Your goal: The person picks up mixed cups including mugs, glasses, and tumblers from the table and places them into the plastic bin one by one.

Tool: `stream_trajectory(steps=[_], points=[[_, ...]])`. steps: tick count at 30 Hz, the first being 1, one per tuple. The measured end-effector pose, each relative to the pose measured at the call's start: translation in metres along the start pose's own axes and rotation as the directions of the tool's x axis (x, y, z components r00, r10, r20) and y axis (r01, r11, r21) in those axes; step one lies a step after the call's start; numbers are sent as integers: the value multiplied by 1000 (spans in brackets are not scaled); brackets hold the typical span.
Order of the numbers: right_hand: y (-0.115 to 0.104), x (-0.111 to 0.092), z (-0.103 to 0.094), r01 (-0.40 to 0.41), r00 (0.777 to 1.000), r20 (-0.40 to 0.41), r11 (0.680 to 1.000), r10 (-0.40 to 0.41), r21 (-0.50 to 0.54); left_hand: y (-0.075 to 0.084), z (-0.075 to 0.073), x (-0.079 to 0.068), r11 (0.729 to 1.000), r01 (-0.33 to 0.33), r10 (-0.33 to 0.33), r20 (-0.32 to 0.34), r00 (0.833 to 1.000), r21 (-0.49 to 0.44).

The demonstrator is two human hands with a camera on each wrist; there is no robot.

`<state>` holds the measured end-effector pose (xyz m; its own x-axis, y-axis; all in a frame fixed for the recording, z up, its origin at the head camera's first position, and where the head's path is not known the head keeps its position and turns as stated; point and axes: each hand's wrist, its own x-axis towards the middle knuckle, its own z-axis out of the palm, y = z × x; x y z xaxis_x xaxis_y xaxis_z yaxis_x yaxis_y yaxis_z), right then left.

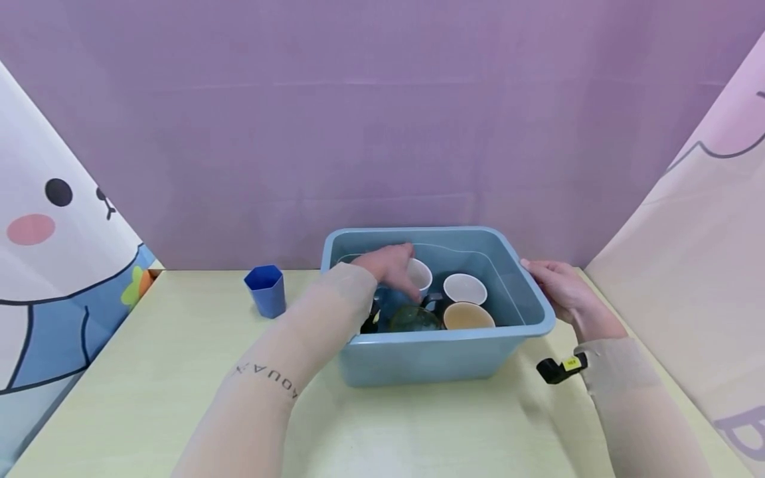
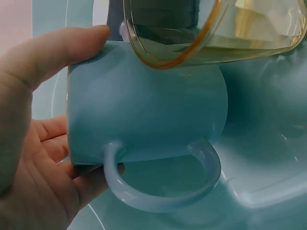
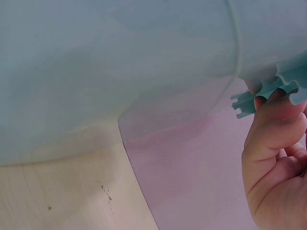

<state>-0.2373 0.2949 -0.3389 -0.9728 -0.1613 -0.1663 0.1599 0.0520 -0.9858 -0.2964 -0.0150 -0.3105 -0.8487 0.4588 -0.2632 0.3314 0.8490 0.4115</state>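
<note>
My left hand [image 1: 391, 267] reaches into a light blue plastic basin [image 1: 418, 358]. In the left wrist view its thumb and fingers grip one end of a blue mug [image 2: 144, 100], which has a loop handle. A clear glass cup [image 2: 249, 52] with an amber rim lies close to that mug. Beside the left fingers in the head view shows a white-lined cup mouth [image 1: 421, 274]; whether it belongs to the gripped mug, I cannot tell. My right hand [image 1: 562, 292] holds the basin's right rim, fingers curled beneath the ribbed edge [image 3: 290, 81].
Also inside the basin are a white-lined cup [image 1: 465, 289], a tan-lined cup [image 1: 469, 316] and dark handles. A blue hexagonal cup [image 1: 266, 292] stands left of the basin on the pale table [image 1: 179, 345]. A purple cloth [image 1: 382, 133] hangs behind, with printed curtains at both sides.
</note>
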Motion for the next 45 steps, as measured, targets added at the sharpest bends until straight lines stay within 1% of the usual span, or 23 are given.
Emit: stream_trajectory(steps=[7, 17, 22, 27, 34, 40, 45], points=[[-1, 0, -2, 4, 1000, 8, 1000, -4, 1, 1, 0, 2, 1000, -15, 15, 5, 1000, -5], [-2, -1, -1, -1, 1000, -4, 1000, 1, 4, 0, 3, 4, 1000, 1, -1, 9, 1000, -6], [-2, -1, -1, -4, 1000, -9, 1000, 4, -13, -1, 4, 6, 1000, 19, -18, 30, 999, -12], [-3, 0, 2, -7, 1000, -11, 1000, 7, -8, -4, 6, 7, 999, 32, -31, 40, 999, -9], [-4, 0, 7, -6, 1000, -7, 1000, 6, -5, -10, 7, 4, 997, 65, -61, 64, 996, -52], [-4, 2, 12, 3, 1000, -4, 1000, -3, 3, -15, 6, 1, 993, 88, -84, 56, 995, -75], [-3, 3, 15, 7, 1000, -8, 1000, -7, 7, -17, 5, 1, 992, 88, -83, 60, 995, -88]])
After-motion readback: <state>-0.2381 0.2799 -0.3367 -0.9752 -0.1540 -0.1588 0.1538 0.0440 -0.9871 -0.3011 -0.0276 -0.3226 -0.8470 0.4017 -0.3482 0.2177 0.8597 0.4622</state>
